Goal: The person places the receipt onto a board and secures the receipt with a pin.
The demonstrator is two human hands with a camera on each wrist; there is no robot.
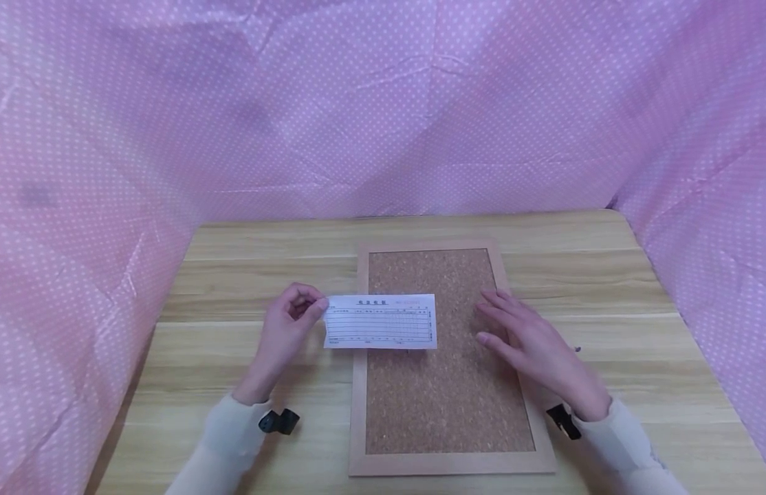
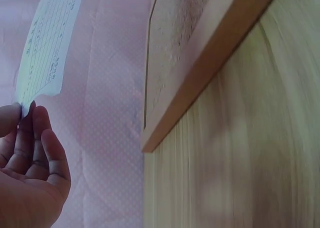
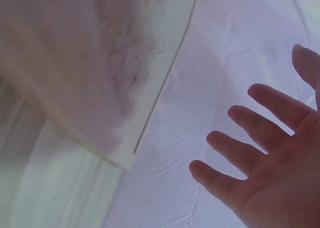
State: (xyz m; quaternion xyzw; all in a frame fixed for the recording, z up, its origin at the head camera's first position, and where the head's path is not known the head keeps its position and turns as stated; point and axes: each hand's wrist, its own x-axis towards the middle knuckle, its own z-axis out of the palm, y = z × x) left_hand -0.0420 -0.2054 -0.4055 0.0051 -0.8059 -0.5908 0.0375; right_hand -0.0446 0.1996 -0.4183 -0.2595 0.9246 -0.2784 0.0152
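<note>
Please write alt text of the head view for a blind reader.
The left hand pinches a paper slip partly over a corkboard; the spread right hand is over its right side. The board lies on a wooden table before pink dotted cloth.

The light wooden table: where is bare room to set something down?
The table is bare between far edge, left hand and brown framed cork board; also between right hand and far right corner. Crowded: mid-board, around the white printed paper slip.

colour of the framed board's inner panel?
The inner panel is brown with fine speckles; head view shows it best.
</note>
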